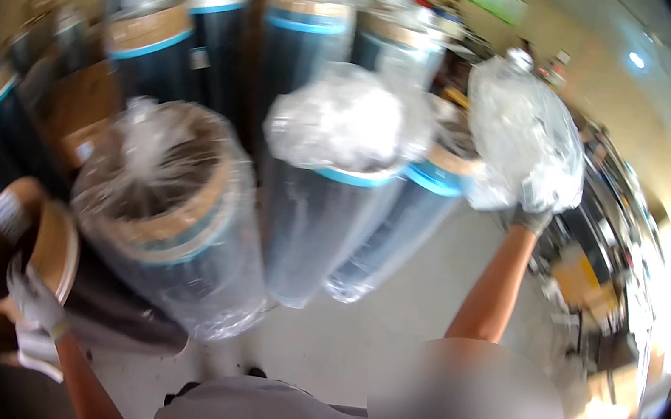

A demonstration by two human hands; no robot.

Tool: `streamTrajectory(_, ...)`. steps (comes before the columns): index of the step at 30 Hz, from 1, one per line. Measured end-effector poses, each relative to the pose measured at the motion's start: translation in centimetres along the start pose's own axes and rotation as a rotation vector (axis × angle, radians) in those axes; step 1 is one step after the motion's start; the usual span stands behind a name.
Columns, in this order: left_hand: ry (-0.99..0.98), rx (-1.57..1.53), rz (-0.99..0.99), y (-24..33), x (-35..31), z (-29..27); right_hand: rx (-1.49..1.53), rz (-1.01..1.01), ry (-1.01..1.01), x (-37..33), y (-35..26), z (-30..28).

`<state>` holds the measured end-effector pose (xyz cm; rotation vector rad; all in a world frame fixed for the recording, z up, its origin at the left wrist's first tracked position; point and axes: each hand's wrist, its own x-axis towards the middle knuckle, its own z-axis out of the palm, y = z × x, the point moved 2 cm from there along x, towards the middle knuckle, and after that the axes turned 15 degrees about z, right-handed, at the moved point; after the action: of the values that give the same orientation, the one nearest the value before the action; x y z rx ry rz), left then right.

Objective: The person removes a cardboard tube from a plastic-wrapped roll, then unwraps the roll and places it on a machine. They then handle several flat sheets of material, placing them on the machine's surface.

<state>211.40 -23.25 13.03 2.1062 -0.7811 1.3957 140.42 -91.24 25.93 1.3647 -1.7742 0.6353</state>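
Note:
At the lower left, my gloved left hand (34, 300) grips the rim of a wide cardboard tube (59, 252), its fingers reaching into the hollow end. This tube is the core of a dark roll (116, 307) that leans over. My gloved right hand (531, 218) is raised at arm's length on the right, closed on the gathered lower part of a clear plastic bag (523, 129). The bag is crumpled and puffed out, and its far side hides part of the background. Beside my left hand stands a large roll (216, 266) wrapped in clear plastic.
Several upright dark rolls with blue tape bands fill the left and back, among them a plastic-topped roll (299, 222) in front. Grey floor (326, 337) lies between them and me. Cardboard boxes (582, 283) and cluttered shelving line the right side. Part of the lower right is blurred.

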Motion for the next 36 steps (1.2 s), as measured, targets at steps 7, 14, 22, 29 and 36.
streamTrajectory(7, -0.508, -1.274, 0.409, 33.0, -0.9, 0.6, 0.445, 0.133, 0.206, -3.0, 9.6, -12.9)
streamTrajectory(14, -2.622, -1.847, -0.517, 56.4, -17.4, -5.1, 0.156, 0.342, 0.06, -13.0, 20.2, -27.5)
streamTrajectory(22, -2.382, -2.619, -0.522, 63.1, -21.3, -18.5, 0.181, 0.695, -0.135, -28.2, 29.0, -37.0)
streamTrajectory(29, -1.464, -3.107, -0.36, 63.3, -2.8, -12.1, 0.407, 0.791, 0.019, -29.3, 30.7, -38.4)
streamTrajectory(36, -0.666, -2.905, -0.371, 50.3, 15.6, -3.6, 0.974, 0.652, 0.214, -19.3, 21.6, -35.5)
